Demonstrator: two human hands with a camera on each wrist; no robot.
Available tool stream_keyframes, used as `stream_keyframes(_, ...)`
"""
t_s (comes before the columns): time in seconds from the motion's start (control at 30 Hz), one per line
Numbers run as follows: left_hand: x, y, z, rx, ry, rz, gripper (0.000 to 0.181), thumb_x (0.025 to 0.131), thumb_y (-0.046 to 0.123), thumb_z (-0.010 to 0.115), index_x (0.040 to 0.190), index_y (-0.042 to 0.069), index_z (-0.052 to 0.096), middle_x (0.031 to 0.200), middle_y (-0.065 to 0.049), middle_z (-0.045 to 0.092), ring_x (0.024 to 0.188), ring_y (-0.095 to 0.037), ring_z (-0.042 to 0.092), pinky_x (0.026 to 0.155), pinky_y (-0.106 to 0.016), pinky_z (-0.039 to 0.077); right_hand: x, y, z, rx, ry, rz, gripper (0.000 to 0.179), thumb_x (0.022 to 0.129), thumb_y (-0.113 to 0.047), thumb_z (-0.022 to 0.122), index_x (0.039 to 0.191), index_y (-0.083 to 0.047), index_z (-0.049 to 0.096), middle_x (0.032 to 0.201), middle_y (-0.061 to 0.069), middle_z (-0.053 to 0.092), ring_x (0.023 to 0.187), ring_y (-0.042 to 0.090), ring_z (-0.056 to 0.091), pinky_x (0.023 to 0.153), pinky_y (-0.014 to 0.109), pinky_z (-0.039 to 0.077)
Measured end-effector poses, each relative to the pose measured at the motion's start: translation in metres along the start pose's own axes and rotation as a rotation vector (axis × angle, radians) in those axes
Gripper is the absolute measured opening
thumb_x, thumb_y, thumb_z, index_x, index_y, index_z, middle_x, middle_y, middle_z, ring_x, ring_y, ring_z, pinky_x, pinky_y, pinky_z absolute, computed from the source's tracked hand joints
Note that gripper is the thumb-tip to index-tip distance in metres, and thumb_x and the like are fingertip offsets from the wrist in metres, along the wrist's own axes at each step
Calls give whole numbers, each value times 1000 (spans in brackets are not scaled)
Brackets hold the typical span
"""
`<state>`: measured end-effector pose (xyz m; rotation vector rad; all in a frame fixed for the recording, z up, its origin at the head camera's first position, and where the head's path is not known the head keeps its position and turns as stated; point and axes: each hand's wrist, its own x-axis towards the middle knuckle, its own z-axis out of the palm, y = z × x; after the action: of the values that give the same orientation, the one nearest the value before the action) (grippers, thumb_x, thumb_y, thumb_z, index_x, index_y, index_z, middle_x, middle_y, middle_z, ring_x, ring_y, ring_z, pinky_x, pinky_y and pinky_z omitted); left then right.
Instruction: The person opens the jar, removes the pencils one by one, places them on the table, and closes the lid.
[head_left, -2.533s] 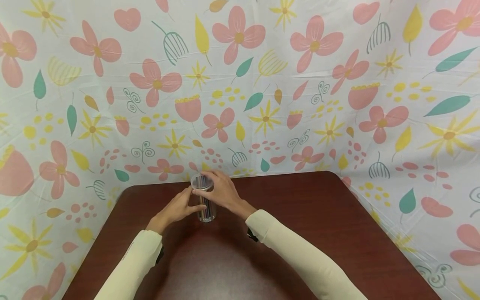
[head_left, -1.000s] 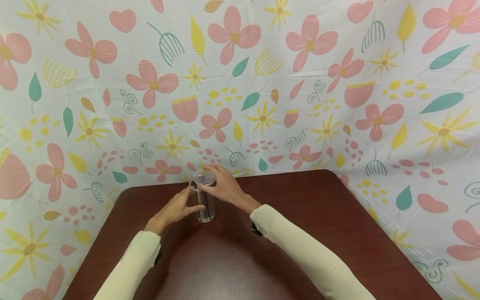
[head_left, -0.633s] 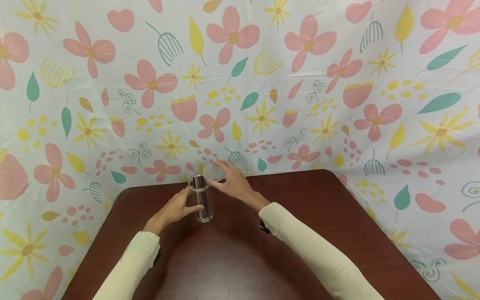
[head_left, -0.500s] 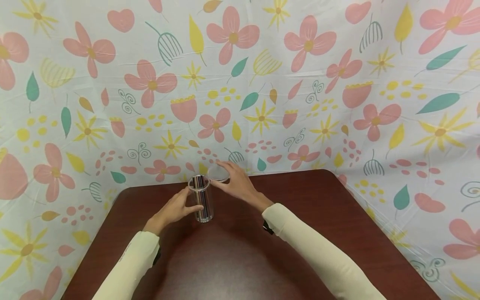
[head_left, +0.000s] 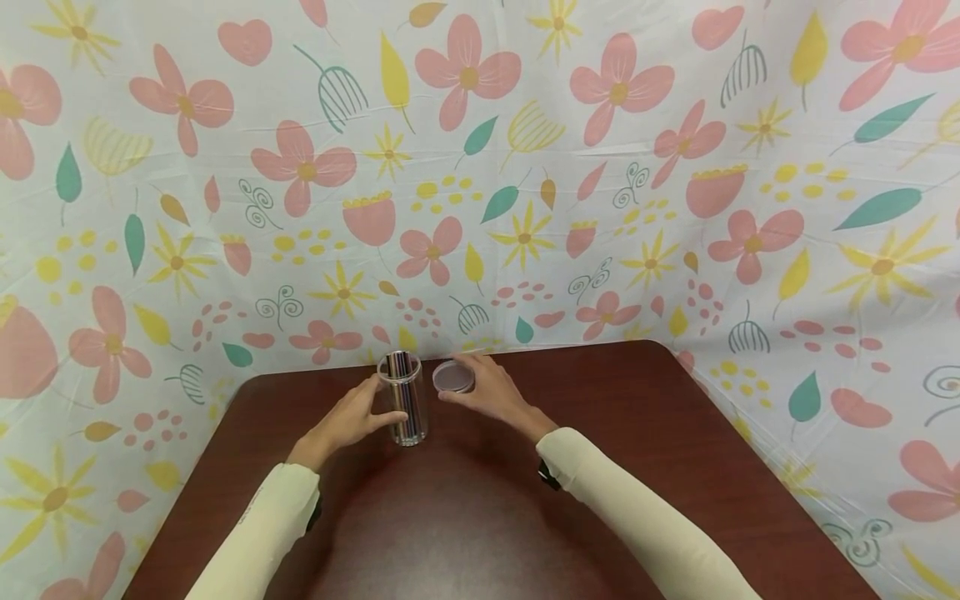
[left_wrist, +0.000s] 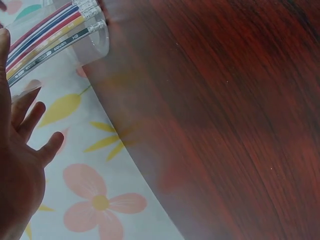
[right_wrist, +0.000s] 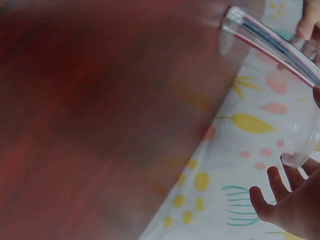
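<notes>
A clear plastic jar (head_left: 416, 417) stands upright near the table's far edge. Inside it are several pencils (left_wrist: 47, 45) in different colours, their eraser ends down at the base in the left wrist view. My left hand (head_left: 347, 425) grips the jar from the left, thumb across its front and the other fingers partly hidden behind it. Just right of the jar, my right hand (head_left: 497, 393) holds a round clear lid (head_left: 453, 377) by its edge, apart from the jar's uncovered mouth. The right wrist view shows the lid (right_wrist: 301, 140) between thumb and fingers.
The dark red-brown table (head_left: 600, 467) has rounded far corners. Behind and beside it hangs a white cloth (head_left: 480, 175) printed with flowers and leaves, close to the table's far edge.
The right hand has lifted the lid off the jar, moved it to the right and then lowered it beside the jar. The left hand has kept its grip on the jar.
</notes>
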<state>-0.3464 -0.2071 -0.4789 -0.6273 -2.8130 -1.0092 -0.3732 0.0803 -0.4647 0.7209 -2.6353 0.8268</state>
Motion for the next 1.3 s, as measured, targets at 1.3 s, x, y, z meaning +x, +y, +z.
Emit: stream_keyframes(1.3,1,-6,4,-52,64,4,81,72,56,77,139,22,46,134,-2,56,123,-25,53,98,-52,43,-27,27,59,-44,-230,8,88,64,-55,83,134,-10,56,129,6,60,115,23,57,94,41,46)
